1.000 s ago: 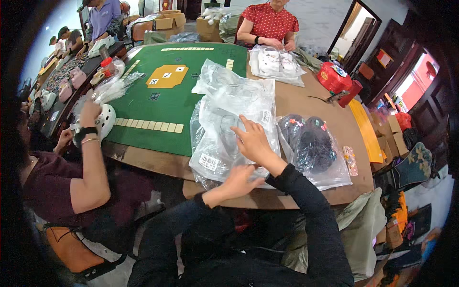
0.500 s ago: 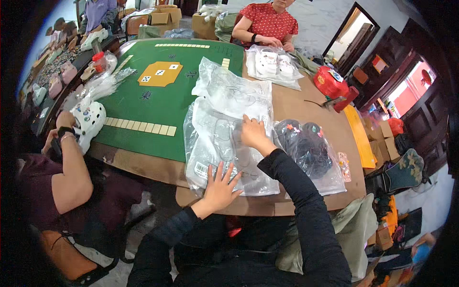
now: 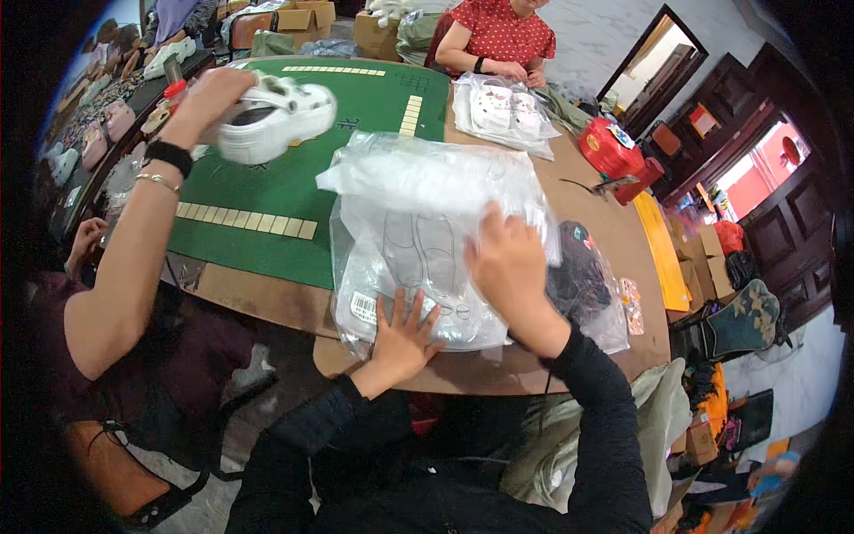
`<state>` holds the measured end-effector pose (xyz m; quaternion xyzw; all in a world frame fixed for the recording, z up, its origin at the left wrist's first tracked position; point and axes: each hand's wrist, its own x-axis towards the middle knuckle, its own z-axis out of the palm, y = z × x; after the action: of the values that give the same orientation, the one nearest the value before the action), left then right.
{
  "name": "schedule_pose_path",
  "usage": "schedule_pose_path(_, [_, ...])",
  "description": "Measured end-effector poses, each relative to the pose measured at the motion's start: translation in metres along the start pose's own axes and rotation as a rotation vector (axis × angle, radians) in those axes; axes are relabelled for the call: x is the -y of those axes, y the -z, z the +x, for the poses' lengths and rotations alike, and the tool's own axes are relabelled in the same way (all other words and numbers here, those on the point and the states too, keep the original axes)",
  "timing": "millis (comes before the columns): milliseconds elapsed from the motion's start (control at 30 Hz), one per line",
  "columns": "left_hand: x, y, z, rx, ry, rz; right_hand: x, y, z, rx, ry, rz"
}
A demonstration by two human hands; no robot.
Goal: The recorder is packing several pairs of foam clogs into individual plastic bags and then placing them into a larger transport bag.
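A clear plastic bag (image 3: 414, 303) with dark printed outlines and a barcode label lies before me with white shoes inside. My left hand (image 3: 405, 345) rests flat on its near part, fingers spread. Over its right side is my right hand (image 3: 511, 267), blurred, its fingers stretched out and apart. The bag's upper part is bunched into a whitish fold (image 3: 418, 178) beyond my hands. Right of it, partly behind my right hand, lies another clear bag with black clogs (image 3: 578, 276) inside. I cannot make out anything held in either hand.
At left a co-worker's hand (image 3: 218, 93) holds a white clog (image 3: 280, 116) over the green mat (image 3: 249, 191). Mahjong tiles (image 3: 245, 219) lie in rows. Across the table sits a person in red beside bagged white clogs (image 3: 498, 111). A red round container (image 3: 611, 149) stands at right.
My right hand has moved right and nearer me, while my left hand stays on the bag. The bag's far end is now bunched up. The co-worker's clog has swung up over the mat.
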<state>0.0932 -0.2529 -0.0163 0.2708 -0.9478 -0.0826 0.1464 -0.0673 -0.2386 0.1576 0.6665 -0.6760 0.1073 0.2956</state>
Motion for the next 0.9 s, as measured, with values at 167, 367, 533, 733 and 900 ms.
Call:
schedule_pose_path(167, [0.001,-0.018,0.003,-0.062,-0.052,-0.019,0.051,-0.007,-0.041,0.92,0.082,0.453])
schedule_pose_path(367, [0.013,-0.038,-0.003,-0.112,-0.107,-0.088,0.069,-0.031,0.015,1.108,-0.296,1.269])
schedule_pose_path(533, [0.005,-0.008,-0.003,-0.012,-0.076,-0.161,0.09,-0.069,0.019,0.725,-0.512,1.502])
schedule_pose_path(733, [-0.028,0.054,-0.014,0.46,-0.079,-0.504,0.096,-0.115,-0.007,0.921,-0.672,1.575])
schedule_pose_path(900, [-0.023,0.118,-0.023,0.452,-0.484,-0.936,0.1,-0.111,-0.03,0.858,-0.466,1.661])
